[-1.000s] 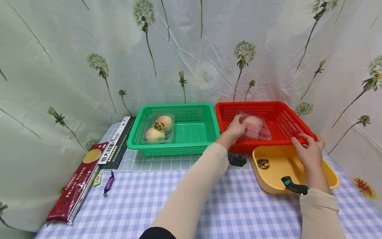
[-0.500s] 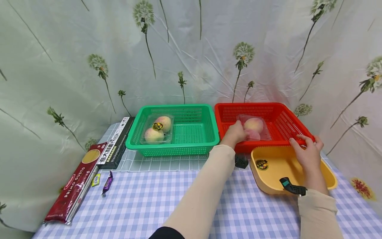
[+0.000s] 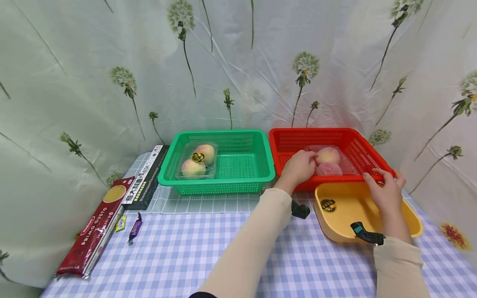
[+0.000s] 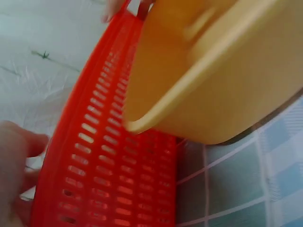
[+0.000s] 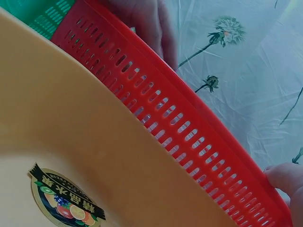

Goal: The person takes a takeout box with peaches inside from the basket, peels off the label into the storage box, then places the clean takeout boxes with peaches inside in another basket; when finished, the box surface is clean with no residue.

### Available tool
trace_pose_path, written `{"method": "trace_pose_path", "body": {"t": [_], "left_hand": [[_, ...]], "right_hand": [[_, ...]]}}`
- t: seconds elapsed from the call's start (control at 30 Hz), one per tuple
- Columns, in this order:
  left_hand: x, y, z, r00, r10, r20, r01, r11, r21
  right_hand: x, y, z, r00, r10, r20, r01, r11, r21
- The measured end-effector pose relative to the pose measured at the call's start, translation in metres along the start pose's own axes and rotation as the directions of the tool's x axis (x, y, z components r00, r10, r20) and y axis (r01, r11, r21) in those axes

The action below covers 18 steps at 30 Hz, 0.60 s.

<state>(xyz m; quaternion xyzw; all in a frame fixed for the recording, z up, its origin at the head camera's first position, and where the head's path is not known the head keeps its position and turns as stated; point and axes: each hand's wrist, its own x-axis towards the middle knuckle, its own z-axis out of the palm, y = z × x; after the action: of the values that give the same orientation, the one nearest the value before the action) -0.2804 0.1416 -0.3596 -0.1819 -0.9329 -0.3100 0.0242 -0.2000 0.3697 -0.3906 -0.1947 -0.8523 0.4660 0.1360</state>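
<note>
Two hands: we work at the red basket (image 3: 354, 142), right of centre.
Left hand (image 3: 298, 167): has slid the peach pack (image 3: 329, 162) deeper in, fingers still curled on it.
Right hand (image 3: 385, 188): fingers stay hooked over the basket rim.
Meaning: pack looks nearly placed.

head: high, forward-down | wrists: close (blurred) | shared: red basket (image 3: 357, 145)

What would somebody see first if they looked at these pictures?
Two bright baskets side by side at the back of the checked table: a green basket holding a clear pack of peaches, and a red basket to its right. The left hand holds a second peach pack inside the red one, while the right hand grips that basket's front rim, above a yellow tray.
</note>
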Motion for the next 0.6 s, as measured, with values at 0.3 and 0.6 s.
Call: {"method": "trace_pose_path", "body": {"t": [0.3, 0.6], "left_hand": [[-0.037, -0.017, -0.003, 0.961, 0.178, -0.211, -0.207, 0.971, -0.123], [-0.088, -0.038, -0.019, 0.968, 0.252, -0.012, -0.252, 0.959, -0.129]], "right_hand": [[-0.002, 0.0, 0.0, 1.0, 0.015, 0.01, -0.014, 0.999, -0.043], [-0.001, -0.002, 0.001, 1.0, 0.027, 0.005, -0.027, 0.999, -0.035]]}}
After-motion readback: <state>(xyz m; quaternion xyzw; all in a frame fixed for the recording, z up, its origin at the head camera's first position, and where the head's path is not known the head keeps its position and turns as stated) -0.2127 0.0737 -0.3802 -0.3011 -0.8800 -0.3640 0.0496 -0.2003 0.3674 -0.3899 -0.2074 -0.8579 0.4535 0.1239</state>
